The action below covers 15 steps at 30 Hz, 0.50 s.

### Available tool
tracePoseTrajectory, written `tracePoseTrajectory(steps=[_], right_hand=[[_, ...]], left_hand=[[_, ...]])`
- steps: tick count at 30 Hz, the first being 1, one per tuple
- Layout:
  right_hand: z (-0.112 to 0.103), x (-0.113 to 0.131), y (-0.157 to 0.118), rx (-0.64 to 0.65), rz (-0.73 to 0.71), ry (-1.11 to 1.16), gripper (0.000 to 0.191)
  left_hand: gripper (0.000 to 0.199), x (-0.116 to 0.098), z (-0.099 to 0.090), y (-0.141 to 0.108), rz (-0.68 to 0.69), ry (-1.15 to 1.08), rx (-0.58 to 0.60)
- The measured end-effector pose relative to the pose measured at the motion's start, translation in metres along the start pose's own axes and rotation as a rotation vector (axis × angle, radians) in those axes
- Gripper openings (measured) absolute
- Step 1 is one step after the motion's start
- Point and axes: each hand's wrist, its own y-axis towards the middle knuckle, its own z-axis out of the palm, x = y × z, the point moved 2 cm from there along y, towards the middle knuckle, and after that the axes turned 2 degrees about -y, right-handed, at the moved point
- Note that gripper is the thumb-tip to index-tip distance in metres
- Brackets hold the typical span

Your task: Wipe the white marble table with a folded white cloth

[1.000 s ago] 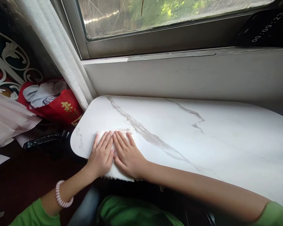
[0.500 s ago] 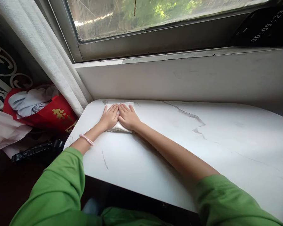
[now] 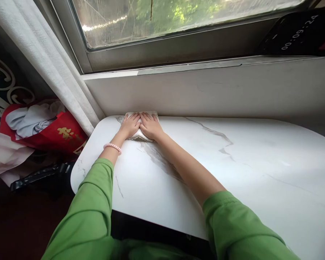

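Observation:
A folded white cloth (image 3: 139, 135) lies at the far edge of the white marbled table (image 3: 249, 162), close to the wall. Flat on its left part rests my left hand (image 3: 130, 125), fingers stretched forward. My right hand (image 3: 151, 126) presses beside it, also flat with the fingers extended. The two hands touch or nearly touch at the thumbs. Both palms are hidden against the cloth, whose far edge shows past the fingertips. A pink coiled band (image 3: 112, 148) circles my left wrist.
Behind the table rises a pale wall (image 3: 178, 94) under a framed window (image 3: 165, 21). A dark timer screen (image 3: 298, 36) stands at the upper right. On the left hang a white curtain (image 3: 51, 68) and, below it, a red bag (image 3: 51, 135) stuffed with pale fabric.
Both hands and the cloth have slid forward and slightly right, up to the table's far edge. The camera view has shifted a little.

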Motion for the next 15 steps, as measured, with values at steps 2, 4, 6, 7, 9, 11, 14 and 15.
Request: tracePoseTrajectory(steps=[2, 4, 6, 7, 9, 11, 14, 15], right_hand=[[-0.001, 0.002, -0.009, -0.003, 0.005, -0.027, 0.061], [-0.003, 0.005, -0.023, -0.01, 0.002, -0.059, 0.06], [-0.006, 0.008, -0.043, -0.014, -0.018, -0.087, 0.06], [-0.007, 0.01, -0.055, -0.016, -0.032, -0.098, 0.06], [-0.012, 0.014, -0.08, -0.025, -0.057, -0.114, 0.06], [-0.015, 0.019, -0.106, -0.031, -0.068, -0.125, 0.061], [-0.019, 0.024, -0.144, -0.042, -0.075, -0.136, 0.06], [-0.02, 0.025, -0.156, -0.05, -0.08, -0.14, 0.06]], left_hand=[[0.049, -0.006, -0.001, -0.006, 0.006, 0.006, 0.01], [0.05, -0.016, -0.002, -0.017, 0.021, 0.016, 0.017], [0.051, -0.028, -0.004, -0.033, 0.041, 0.023, 0.022], [0.051, -0.036, -0.005, -0.043, 0.053, 0.022, 0.026], [0.052, -0.051, -0.007, -0.064, 0.078, 0.012, 0.034], [0.053, -0.067, -0.009, -0.085, 0.095, -0.003, 0.04], [0.053, -0.092, -0.012, -0.113, 0.105, -0.022, 0.039], [0.052, -0.101, -0.012, -0.122, 0.105, -0.028, 0.035]])
